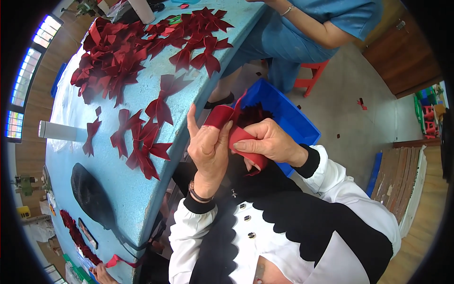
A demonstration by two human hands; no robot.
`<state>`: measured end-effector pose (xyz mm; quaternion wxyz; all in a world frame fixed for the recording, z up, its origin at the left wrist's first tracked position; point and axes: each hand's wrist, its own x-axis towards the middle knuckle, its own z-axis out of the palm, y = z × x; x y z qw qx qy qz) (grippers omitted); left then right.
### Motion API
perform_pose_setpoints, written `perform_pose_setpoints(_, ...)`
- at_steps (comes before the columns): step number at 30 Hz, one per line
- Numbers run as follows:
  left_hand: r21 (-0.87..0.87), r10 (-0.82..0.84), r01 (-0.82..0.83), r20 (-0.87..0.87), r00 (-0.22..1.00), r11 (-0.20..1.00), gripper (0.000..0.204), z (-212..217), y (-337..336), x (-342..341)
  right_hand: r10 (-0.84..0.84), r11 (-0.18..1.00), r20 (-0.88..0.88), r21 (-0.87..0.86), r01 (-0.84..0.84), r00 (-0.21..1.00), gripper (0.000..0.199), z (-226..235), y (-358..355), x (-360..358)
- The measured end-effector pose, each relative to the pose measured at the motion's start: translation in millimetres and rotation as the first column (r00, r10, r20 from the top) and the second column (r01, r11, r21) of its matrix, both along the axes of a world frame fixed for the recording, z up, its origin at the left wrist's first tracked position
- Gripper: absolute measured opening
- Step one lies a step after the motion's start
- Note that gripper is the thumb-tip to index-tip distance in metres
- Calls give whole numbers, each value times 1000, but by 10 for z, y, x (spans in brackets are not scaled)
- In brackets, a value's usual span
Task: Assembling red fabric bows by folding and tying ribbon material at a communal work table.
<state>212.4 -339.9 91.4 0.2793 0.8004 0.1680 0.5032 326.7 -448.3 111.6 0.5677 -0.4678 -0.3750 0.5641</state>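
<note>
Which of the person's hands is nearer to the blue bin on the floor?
The right hand. It holds the red ribbon just in front of the blue bin; the left hand is farther away, toward the table.

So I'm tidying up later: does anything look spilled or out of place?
Yes: small dark red ribbon scraps lie scattered on the grey floor, beyond the blue plastic bin. Both hands, left and right, hold a folded red ribbon.
</note>
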Motion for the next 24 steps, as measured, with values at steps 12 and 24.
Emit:
perform_pose_setpoints(12,-13,-189,188,-97,977,982,23,38,53,-110,19,998,-121,-63,-27,992,20,17,-23,-7)
perform_pose_setpoints(24,13,-27,28,-109,994,1000,18,49,-14,-157,-491,852,650,496,165,580,18,-36,-23,-220)
